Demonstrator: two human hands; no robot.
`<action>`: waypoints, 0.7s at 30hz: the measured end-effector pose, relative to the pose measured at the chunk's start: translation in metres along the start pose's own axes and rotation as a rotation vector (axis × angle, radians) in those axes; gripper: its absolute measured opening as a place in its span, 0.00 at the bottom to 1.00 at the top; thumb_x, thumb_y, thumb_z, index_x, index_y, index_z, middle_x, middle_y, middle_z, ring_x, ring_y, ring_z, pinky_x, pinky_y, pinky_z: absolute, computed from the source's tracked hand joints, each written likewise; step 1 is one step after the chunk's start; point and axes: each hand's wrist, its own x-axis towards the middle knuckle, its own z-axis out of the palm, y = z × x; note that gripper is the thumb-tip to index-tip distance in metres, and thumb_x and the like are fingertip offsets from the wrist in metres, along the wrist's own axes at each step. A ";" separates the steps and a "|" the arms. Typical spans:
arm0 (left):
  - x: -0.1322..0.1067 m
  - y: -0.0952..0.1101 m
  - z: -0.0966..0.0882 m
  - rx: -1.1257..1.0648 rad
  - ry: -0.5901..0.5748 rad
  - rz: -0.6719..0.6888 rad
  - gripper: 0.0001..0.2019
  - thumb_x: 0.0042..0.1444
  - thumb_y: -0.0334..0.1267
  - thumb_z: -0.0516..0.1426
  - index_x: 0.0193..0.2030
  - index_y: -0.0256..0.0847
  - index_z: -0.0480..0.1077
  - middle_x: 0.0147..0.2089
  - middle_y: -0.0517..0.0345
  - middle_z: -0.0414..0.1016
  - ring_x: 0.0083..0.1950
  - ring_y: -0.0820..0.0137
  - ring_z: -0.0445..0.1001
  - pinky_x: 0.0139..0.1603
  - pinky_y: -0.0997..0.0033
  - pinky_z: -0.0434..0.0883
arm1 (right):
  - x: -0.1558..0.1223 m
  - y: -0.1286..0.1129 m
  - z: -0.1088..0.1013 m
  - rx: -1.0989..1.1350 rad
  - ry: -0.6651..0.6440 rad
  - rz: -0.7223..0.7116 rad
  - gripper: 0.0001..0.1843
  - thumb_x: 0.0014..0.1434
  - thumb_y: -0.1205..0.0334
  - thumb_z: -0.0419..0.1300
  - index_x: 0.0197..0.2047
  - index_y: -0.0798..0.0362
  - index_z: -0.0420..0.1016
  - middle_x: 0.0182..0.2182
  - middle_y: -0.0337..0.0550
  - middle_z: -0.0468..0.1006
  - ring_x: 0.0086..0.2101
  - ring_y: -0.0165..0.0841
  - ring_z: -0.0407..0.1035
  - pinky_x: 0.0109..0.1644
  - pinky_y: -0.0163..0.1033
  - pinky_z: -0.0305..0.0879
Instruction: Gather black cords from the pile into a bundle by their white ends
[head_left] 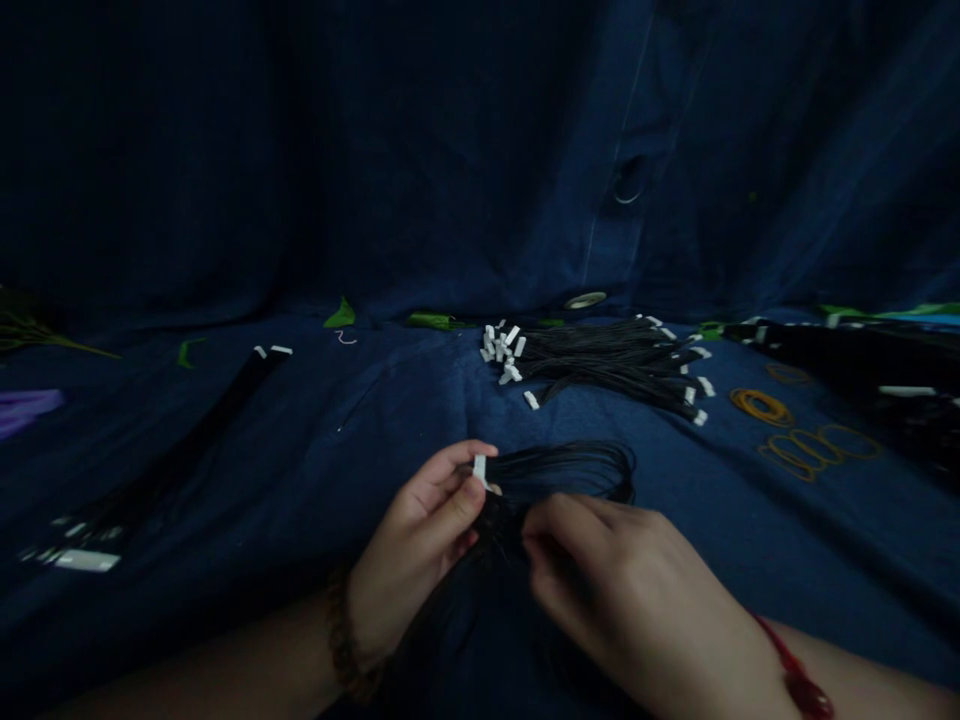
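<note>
A white connector (479, 467) on a bundle of thin black wires (559, 458) is pinched between the thumb and fingers of my left hand (424, 530). From it the wires arc to the right in a loop, and more dark strands hang below. My right hand (615, 570) is closed beside the bundle, its fingertips at the black wires just right of the connector. Its palm is turned away, so the exact grip is partly hidden. Ahead of my hands lies a pile of black cables (600, 360) with white connectors at both ends.
On the dark blue cloth (405, 400), another black cable bundle (202, 435) lies at left, near a purple item (30, 408). Yellowish rubber bands (761, 407) lie at right, beside a larger dark cable heap (862, 375). A roll of tape (585, 300) sits at the back.
</note>
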 end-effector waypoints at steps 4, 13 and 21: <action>0.001 -0.001 0.000 0.019 0.026 0.017 0.14 0.50 0.37 0.62 0.44 0.43 0.70 0.28 0.63 0.69 0.26 0.78 0.64 0.27 0.79 0.60 | 0.002 0.000 -0.007 0.129 -0.084 0.059 0.10 0.51 0.74 0.51 0.35 0.54 0.69 0.27 0.38 0.72 0.26 0.31 0.67 0.31 0.35 0.59; 0.004 0.000 -0.003 -0.019 -0.006 0.083 0.12 0.51 0.35 0.61 0.43 0.42 0.71 0.29 0.62 0.70 0.27 0.78 0.64 0.27 0.80 0.61 | 0.015 0.022 -0.072 1.252 0.052 0.211 0.13 0.54 0.65 0.42 0.31 0.52 0.67 0.20 0.36 0.59 0.18 0.26 0.54 0.16 0.29 0.49; 0.003 0.000 -0.003 0.042 0.008 0.071 0.12 0.51 0.38 0.61 0.44 0.41 0.71 0.28 0.62 0.68 0.26 0.78 0.63 0.25 0.79 0.59 | 0.016 0.028 -0.081 1.140 0.714 0.100 0.19 0.67 0.58 0.42 0.37 0.44 0.74 0.30 0.38 0.68 0.31 0.25 0.66 0.36 0.34 0.63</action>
